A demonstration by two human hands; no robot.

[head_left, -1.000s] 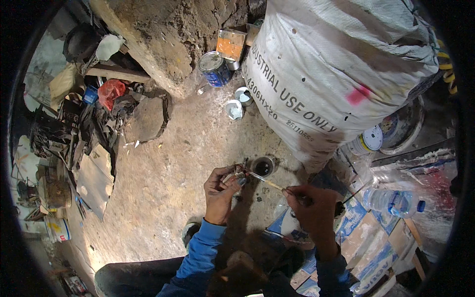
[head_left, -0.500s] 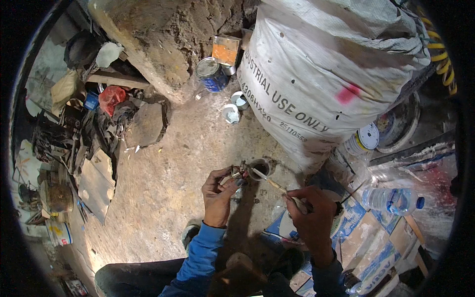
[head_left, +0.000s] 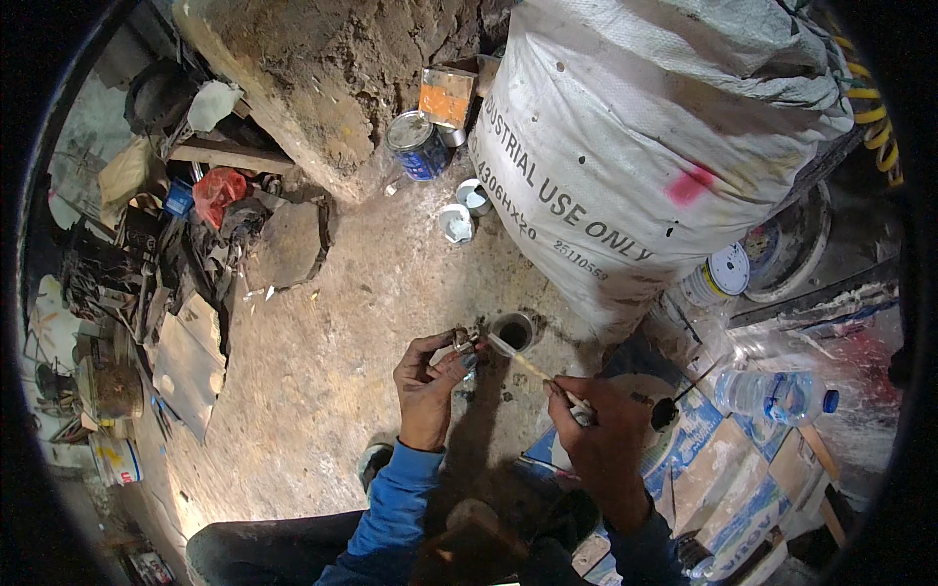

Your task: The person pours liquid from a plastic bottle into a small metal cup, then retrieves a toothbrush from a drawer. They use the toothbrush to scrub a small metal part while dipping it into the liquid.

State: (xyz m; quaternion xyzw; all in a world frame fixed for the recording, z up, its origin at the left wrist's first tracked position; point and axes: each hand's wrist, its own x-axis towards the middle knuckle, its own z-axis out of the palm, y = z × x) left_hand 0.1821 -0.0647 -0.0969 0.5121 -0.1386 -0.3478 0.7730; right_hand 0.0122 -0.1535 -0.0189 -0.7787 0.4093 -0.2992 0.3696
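My left hand is closed, its fingertips pinching a small, partly shiny piece whose kind I cannot make out. Closed round the rear of a slim brush with a pale shaft is my right hand. The brush slants up and left, and its tip lies close beside the small piece; whether they touch is unclear. Just beyond the tip, a small round cup with dark contents stands on the floor, and the shaft passes in front of its near rim.
A big white sack fills the far right. Behind the hands are two small white cups and a blue can. Scrap and a red plastic bag lie left. On the right are a water bottle and flattened cardboard.
My right hand has moved left with the brush, taking its tip from over the cup to beside the small piece. My left hand has shifted only slightly left.
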